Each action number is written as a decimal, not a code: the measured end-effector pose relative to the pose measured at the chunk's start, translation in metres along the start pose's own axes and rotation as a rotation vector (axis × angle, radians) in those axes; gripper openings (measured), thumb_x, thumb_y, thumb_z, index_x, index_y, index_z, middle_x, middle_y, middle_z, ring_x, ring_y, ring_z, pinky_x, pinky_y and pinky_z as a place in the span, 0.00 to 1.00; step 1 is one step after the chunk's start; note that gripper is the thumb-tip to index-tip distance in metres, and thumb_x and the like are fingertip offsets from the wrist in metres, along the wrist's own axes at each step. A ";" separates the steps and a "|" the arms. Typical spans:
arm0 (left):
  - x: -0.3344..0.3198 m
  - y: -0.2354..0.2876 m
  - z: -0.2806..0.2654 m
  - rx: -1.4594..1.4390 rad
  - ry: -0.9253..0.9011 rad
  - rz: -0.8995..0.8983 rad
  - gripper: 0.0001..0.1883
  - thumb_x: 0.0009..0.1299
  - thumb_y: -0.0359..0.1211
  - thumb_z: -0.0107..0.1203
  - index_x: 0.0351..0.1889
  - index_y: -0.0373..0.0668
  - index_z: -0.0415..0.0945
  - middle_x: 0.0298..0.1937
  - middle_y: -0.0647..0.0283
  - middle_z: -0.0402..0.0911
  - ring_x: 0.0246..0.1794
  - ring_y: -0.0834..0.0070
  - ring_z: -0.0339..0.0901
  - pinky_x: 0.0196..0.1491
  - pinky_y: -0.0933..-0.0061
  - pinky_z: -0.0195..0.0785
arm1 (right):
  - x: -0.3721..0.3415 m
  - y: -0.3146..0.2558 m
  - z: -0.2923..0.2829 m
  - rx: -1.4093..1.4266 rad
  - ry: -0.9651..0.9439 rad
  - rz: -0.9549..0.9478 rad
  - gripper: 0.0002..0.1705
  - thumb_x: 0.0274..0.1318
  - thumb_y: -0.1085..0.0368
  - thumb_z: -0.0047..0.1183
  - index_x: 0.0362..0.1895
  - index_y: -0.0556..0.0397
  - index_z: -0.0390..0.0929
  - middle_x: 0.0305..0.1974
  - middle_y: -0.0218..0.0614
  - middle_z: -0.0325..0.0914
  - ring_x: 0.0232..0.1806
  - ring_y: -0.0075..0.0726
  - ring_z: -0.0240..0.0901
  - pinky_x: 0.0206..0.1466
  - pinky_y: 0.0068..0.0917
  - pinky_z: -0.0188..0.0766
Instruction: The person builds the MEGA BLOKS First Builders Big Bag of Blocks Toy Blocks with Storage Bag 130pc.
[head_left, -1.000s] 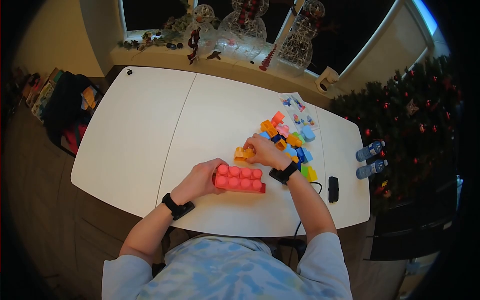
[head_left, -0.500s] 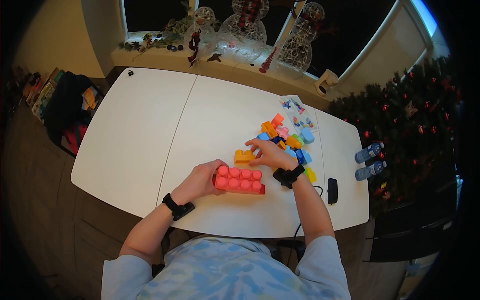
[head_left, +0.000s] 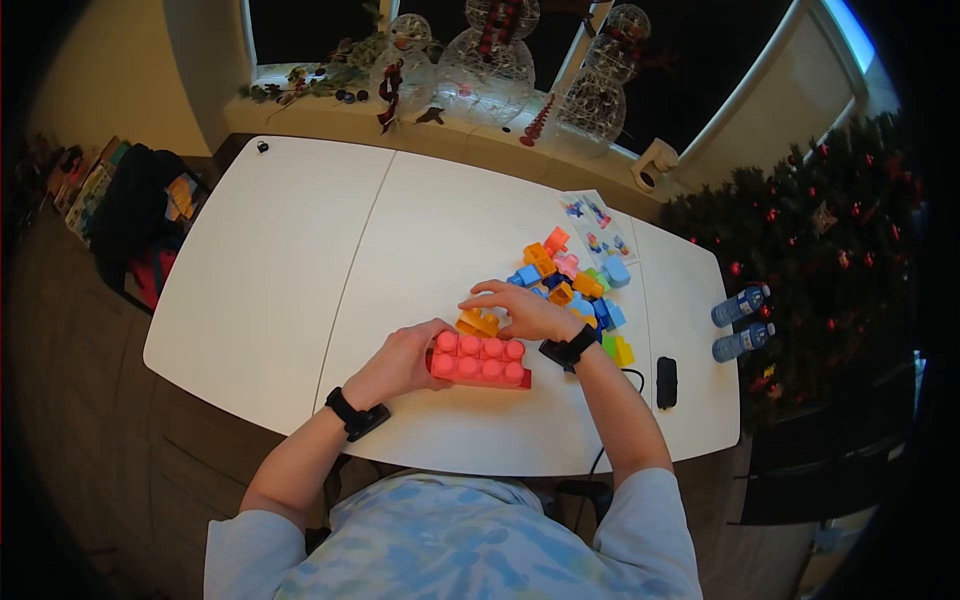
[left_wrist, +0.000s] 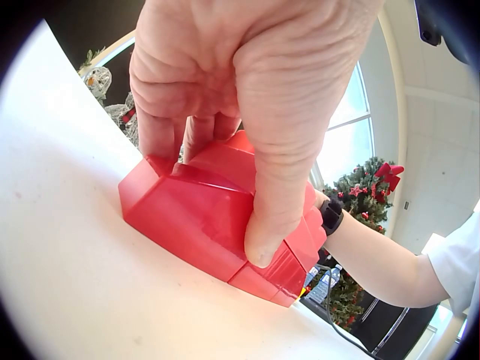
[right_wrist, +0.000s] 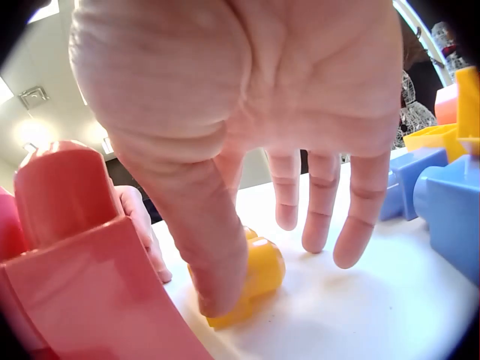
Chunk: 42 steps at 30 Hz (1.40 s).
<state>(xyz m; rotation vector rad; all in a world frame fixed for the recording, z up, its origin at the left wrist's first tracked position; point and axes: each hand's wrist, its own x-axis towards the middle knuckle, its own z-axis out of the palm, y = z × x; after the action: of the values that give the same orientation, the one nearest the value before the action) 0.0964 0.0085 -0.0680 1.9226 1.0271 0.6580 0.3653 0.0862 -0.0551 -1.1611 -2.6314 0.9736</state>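
Note:
My left hand (head_left: pixel 400 358) grips the left end of a red toy building-block stack (head_left: pixel 478 362), studs facing up, close to the table's near edge. In the left wrist view the thumb (left_wrist: pixel 274 225) presses one sloped side of the red stack (left_wrist: pixel 187 217) while the fingers go round its other side. Just beyond it, my right hand (head_left: pixel 537 312) pinches a small yellow building block (head_left: pixel 474 324). The right wrist view has the thumb (right_wrist: pixel 217 270) against the yellow block (right_wrist: pixel 266 270); the index finger is mostly hidden and the other fingers hang straight.
A pile of coloured blocks (head_left: pixel 587 285) lies beyond and right of my right hand. Behind it is a picture sheet (head_left: pixel 605 235). Further right are a black phone-like object (head_left: pixel 667 382), a cable (head_left: pixel 632 371) and two water bottles (head_left: pixel 742 342) near the table's edge.
My right hand let the yellow block stand free half a second ago, then took it again. The block has shifted slightly left and nearer, and turned. My left hand has stayed on the red stack.

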 end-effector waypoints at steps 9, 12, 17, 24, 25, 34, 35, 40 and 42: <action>0.000 0.000 0.000 0.010 0.008 -0.004 0.32 0.52 0.31 0.78 0.55 0.42 0.77 0.47 0.55 0.87 0.48 0.57 0.86 0.54 0.62 0.81 | 0.006 -0.004 -0.001 0.068 0.008 0.146 0.36 0.44 0.67 0.75 0.61 0.50 0.76 0.60 0.40 0.79 0.60 0.42 0.76 0.59 0.34 0.77; 0.000 -0.002 0.001 0.027 0.007 -0.013 0.31 0.52 0.30 0.78 0.55 0.41 0.77 0.48 0.55 0.87 0.48 0.57 0.86 0.53 0.62 0.81 | 0.000 -0.008 -0.005 0.134 0.074 0.212 0.38 0.42 0.63 0.78 0.60 0.52 0.76 0.55 0.40 0.82 0.56 0.41 0.79 0.58 0.34 0.77; -0.001 -0.007 0.001 0.018 0.011 -0.017 0.32 0.50 0.30 0.77 0.54 0.41 0.77 0.48 0.55 0.86 0.48 0.57 0.85 0.52 0.62 0.80 | -0.010 -0.016 -0.018 0.137 0.195 0.207 0.38 0.40 0.62 0.78 0.58 0.53 0.77 0.53 0.38 0.83 0.55 0.36 0.80 0.57 0.32 0.77; -0.003 -0.010 0.003 0.041 0.027 0.032 0.31 0.49 0.27 0.76 0.53 0.42 0.76 0.47 0.56 0.86 0.47 0.54 0.84 0.50 0.61 0.79 | -0.035 -0.071 -0.032 0.239 0.259 0.135 0.34 0.42 0.61 0.76 0.56 0.54 0.77 0.51 0.36 0.80 0.52 0.35 0.79 0.55 0.30 0.76; -0.004 -0.011 0.003 0.035 0.033 0.025 0.31 0.49 0.27 0.76 0.53 0.42 0.76 0.47 0.56 0.86 0.47 0.54 0.84 0.50 0.61 0.79 | -0.036 -0.085 -0.030 0.131 0.220 0.138 0.33 0.43 0.61 0.75 0.55 0.54 0.77 0.49 0.38 0.79 0.51 0.38 0.79 0.54 0.31 0.76; -0.004 -0.009 0.003 0.003 0.035 0.021 0.30 0.49 0.26 0.76 0.51 0.42 0.75 0.46 0.57 0.85 0.47 0.54 0.84 0.50 0.61 0.79 | -0.030 -0.125 0.005 -0.121 0.218 0.089 0.32 0.45 0.58 0.77 0.52 0.56 0.77 0.46 0.43 0.77 0.47 0.52 0.78 0.49 0.39 0.79; -0.004 -0.009 0.003 0.000 0.036 0.019 0.30 0.49 0.26 0.75 0.51 0.42 0.75 0.46 0.57 0.85 0.46 0.54 0.84 0.50 0.61 0.79 | -0.029 -0.126 0.006 -0.116 0.199 0.110 0.32 0.45 0.58 0.77 0.52 0.56 0.77 0.46 0.43 0.78 0.46 0.52 0.79 0.49 0.39 0.80; -0.004 -0.009 0.002 -0.017 0.033 0.023 0.29 0.50 0.26 0.75 0.50 0.42 0.75 0.45 0.56 0.85 0.46 0.54 0.84 0.49 0.61 0.79 | -0.026 -0.120 0.014 -0.141 0.218 0.117 0.34 0.44 0.53 0.79 0.52 0.55 0.80 0.44 0.42 0.83 0.40 0.45 0.84 0.46 0.33 0.82; -0.004 -0.008 0.002 -0.008 0.031 0.020 0.28 0.50 0.26 0.75 0.50 0.42 0.75 0.45 0.56 0.85 0.46 0.54 0.84 0.49 0.61 0.78 | -0.025 -0.116 0.017 -0.119 0.221 0.118 0.34 0.44 0.53 0.80 0.53 0.55 0.80 0.42 0.42 0.84 0.39 0.45 0.84 0.45 0.32 0.83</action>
<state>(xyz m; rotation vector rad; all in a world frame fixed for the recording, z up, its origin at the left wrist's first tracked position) 0.0928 0.0069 -0.0765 1.9237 1.0241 0.7045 0.3047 0.0015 0.0037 -1.3768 -2.4978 0.6676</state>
